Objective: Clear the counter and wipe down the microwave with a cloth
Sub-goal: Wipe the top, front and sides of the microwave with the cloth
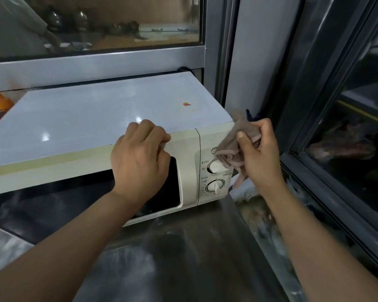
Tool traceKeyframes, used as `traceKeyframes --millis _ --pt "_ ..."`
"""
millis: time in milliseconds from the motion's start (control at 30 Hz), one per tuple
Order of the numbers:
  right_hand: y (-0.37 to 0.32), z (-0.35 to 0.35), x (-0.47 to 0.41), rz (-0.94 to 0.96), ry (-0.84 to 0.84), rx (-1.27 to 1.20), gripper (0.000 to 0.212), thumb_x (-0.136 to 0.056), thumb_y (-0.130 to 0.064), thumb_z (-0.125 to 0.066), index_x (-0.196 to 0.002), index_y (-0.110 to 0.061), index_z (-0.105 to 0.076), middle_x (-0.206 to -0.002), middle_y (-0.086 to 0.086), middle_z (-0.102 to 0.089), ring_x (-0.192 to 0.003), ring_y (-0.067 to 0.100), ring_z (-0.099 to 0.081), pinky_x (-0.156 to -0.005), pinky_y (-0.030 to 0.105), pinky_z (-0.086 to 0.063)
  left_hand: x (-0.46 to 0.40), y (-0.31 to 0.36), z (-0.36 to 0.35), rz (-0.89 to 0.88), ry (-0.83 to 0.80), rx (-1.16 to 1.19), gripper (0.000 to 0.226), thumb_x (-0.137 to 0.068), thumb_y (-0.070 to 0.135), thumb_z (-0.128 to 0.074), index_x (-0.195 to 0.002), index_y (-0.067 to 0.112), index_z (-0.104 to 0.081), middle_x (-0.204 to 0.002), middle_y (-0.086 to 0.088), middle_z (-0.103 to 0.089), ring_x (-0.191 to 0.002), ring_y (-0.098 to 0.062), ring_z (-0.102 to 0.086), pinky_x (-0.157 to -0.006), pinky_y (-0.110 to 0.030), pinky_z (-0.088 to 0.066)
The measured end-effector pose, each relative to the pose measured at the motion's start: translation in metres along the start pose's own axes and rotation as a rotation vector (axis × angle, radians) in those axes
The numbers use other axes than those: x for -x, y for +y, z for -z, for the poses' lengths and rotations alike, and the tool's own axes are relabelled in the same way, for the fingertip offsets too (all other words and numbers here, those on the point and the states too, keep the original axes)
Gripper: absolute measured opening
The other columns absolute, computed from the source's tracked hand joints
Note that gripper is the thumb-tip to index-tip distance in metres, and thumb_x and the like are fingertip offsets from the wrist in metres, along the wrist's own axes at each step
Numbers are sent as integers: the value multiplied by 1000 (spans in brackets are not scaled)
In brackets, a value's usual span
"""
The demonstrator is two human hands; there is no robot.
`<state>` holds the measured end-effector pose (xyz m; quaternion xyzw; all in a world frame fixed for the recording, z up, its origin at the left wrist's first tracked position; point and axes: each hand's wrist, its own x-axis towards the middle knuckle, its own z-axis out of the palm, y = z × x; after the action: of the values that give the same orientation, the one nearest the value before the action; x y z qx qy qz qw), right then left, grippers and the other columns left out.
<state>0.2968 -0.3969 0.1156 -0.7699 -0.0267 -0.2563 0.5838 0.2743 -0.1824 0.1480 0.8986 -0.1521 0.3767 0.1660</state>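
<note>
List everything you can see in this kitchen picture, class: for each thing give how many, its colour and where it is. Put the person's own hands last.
microwave: one, cream with a pale top, on the counter against the window frame.
door: one, dark glass, front of the microwave.
knobs: two, white, on the right control panel, one above the other.
sticker: one, orange and red, on the microwave top.
cloth: one, brownish grey, bunched against the control panel.
counter: one, steel grey, under the microwave.
window frame: one, grey, behind the microwave.
left hand: one, curled over the door's top edge.
right hand: one, gripping the cloth.
</note>
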Motion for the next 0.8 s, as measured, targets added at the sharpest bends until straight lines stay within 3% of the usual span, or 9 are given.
traceKeyframes --millis 67,167,333,433,533,700,800 --pt "6 -1 2 -21 21 -95 22 -94 -16 -54 -82 -31 -43 -83 -8 -57 -74 -4 -58 -64 14 -47 1 0 -1 -13 14 -17 16 -72 -3 -57 -81 4 -67 -78 -8 -61 -69 -29 -52 -50 -30 -32" --pt "22 -5 11 -11 31 -187 20 -94 -14 -53 -83 -26 -43 -78 -9 -56 -71 -1 -56 -64 17 -47 2 0 -3 -19 35 -34 13 -72 -3 -57 -79 3 -67 -76 -9 -61 -68 -30 -52 -48 -32 -33" --pt "58 -17 38 -236 10 -385 14 -94 -8 -54 -86 -17 -46 -76 -1 -62 -65 9 -61 -51 24 -50 2 0 -7 -42 54 -83 14 -70 -4 -56 -78 3 -65 -75 -10 -60 -67 -31 -51 -46 -33 -30" --pt "72 -19 40 -259 -7 -531 13 -93 -4 -54 -87 -14 -49 -73 -1 -65 -57 10 -62 -43 20 -48 2 -1 -7 -57 54 -96 14 -70 -4 -55 -77 3 -64 -75 -10 -59 -67 -31 -49 -47 -30 -25" --pt "90 -24 55 -266 -15 -530 11 -91 -4 -54 -90 -14 -49 -71 -9 -67 -61 5 -65 -47 19 -50 2 -2 -9 -58 58 -97 14 -69 -3 -54 -78 4 -63 -76 -10 -59 -69 -30 -49 -48 -29 -24" --pt "112 -35 76 -385 67 -520 17 -90 2 -52 -94 -15 -54 -82 7 -64 -61 16 -63 -47 29 -52 4 -4 -7 -62 37 -88 13 -76 1 -52 -84 4 -63 -82 -10 -58 -76 -30 -49 -49 -28 -24" --pt "115 -41 86 -476 128 -524 14 -93 -1 -44 -94 -12 -52 -77 7 -65 -57 19 -63 -45 35 -54 7 -9 -4 -85 14 -50 17 -81 2 -50 -90 4 -64 -89 -11 -60 -82 -31 -50 -51 -35 -34"
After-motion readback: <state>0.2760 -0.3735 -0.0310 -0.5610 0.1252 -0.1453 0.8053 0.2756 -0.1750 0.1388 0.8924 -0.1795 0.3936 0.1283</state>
